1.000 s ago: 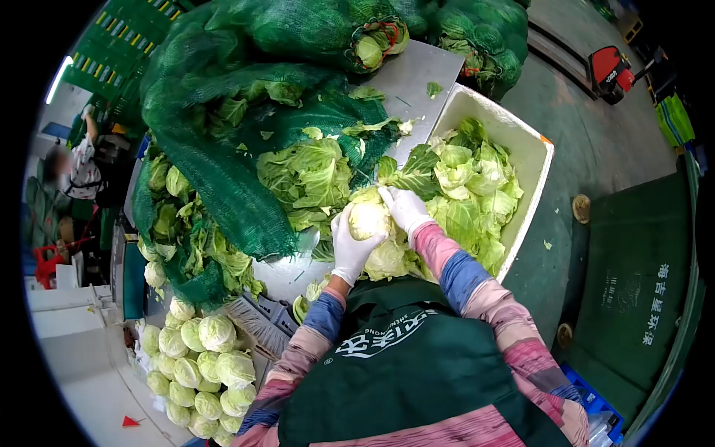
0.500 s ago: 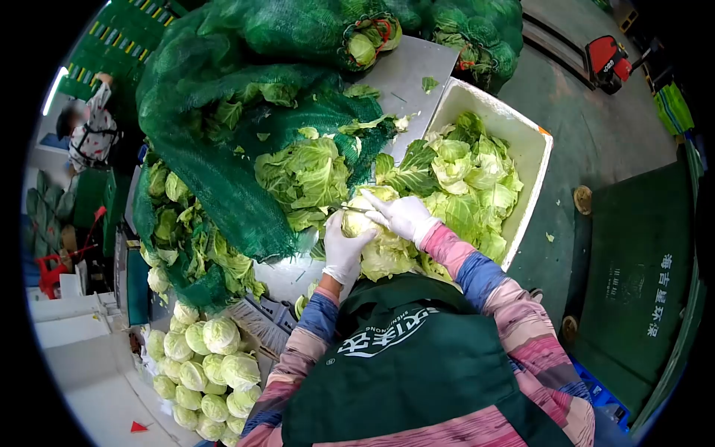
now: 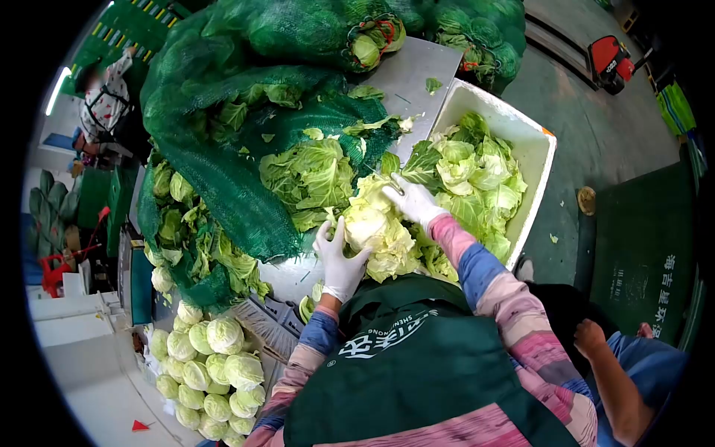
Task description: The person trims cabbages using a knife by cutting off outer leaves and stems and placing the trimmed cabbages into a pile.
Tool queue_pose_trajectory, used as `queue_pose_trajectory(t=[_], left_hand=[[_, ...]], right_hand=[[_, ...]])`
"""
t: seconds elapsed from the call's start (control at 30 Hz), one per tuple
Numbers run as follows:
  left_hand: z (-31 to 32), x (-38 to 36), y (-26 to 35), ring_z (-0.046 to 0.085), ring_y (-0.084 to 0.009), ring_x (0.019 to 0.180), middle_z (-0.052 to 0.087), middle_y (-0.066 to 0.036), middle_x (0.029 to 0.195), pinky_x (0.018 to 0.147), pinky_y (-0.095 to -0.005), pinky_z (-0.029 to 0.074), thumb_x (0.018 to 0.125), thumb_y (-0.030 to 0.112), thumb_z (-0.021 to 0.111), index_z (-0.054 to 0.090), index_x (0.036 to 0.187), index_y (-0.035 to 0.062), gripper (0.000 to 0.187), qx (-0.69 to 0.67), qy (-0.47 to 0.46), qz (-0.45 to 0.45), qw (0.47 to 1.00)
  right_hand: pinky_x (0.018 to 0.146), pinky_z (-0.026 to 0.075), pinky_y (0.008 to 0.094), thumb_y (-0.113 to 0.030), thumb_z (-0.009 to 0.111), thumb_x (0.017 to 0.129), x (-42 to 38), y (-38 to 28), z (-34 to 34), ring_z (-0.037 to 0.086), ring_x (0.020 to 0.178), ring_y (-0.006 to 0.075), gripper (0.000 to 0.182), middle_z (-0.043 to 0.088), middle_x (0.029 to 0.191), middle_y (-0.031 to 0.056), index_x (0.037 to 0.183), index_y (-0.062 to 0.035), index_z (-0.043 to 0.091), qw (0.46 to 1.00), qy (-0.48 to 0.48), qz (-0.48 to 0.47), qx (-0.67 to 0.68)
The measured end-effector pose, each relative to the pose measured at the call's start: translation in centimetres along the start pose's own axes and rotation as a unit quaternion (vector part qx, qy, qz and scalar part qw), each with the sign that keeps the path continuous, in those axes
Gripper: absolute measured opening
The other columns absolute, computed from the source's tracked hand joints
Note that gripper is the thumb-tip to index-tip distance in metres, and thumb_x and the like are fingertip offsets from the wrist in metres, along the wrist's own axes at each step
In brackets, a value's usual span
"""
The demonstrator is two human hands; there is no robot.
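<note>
A pale cabbage (image 3: 370, 226) with loosened outer leaves lies in front of my apron, between my two white-gloved hands. My left hand (image 3: 341, 262) is open at its near left side, thumb and fingers spread, the fingertips close to the leaves. On the far right side, my right hand (image 3: 414, 201) bends over the upper leaves. A dark sliver between its fingers looks like part of a small knife (image 3: 399, 188); its blade is not clear. Loose green outer leaves (image 3: 311, 175) lie just beyond the cabbage.
A white foam box (image 3: 538, 167) of leaves stands at the right. Green mesh sacks (image 3: 298, 37) of cabbages fill the back of the metal table (image 3: 406, 67). Trimmed cabbages (image 3: 216, 365) are piled lower left. A person's arm (image 3: 614, 376) is at lower right, another person (image 3: 104, 104) far left.
The knife blade no longer shows clearly across the cabbage. My left hand has opened and drawn back; my right hand has shifted right and up. Another person has come in at lower right.
</note>
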State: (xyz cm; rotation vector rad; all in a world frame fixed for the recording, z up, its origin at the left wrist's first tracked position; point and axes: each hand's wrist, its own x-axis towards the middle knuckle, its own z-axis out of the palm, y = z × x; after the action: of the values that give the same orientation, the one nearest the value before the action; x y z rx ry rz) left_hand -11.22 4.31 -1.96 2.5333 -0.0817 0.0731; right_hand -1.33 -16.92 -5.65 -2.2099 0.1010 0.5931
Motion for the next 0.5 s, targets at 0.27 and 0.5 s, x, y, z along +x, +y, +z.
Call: queue_pose_trajectory(t=[0.27, 0.5], left_hand=[[2.7, -0.3, -0.6, 0.038, -0.0402, 0.125, 0.038, -0.025, 0.135, 0.106, -0.0449, 0.032, 0.065, 0.023, 0.084, 0.031, 0.139, -0.0029, 0.095, -0.095, 0.015, -0.127, 0.987], [2.9, -1.3, -1.2, 0.044, -0.0347, 0.125, 0.043, -0.021, 0.134, 0.107, -0.0375, 0.034, 0.064, 0.017, 0.083, 0.030, 0.140, -0.0010, 0.095, -0.124, 0.026, -0.001, 0.992]], right_hand=[[0.094, 0.046, 0.0378, -0.066, 0.063, 0.074, -3.2, -4.0, 3.7, 0.061, 0.107, 0.0366, 0.094, 0.062, 0.116, 0.0256, 0.136, 0.0020, 0.042, 0.997, 0.012, -0.026, 0.065], [0.092, 0.048, 0.0369, -0.071, 0.068, 0.064, -2.8, -7.3, 2.1, 0.062, 0.108, 0.0324, 0.119, 0.060, 0.118, 0.0261, 0.143, 0.0055, 0.024, 0.996, -0.044, 0.073, -0.005]])
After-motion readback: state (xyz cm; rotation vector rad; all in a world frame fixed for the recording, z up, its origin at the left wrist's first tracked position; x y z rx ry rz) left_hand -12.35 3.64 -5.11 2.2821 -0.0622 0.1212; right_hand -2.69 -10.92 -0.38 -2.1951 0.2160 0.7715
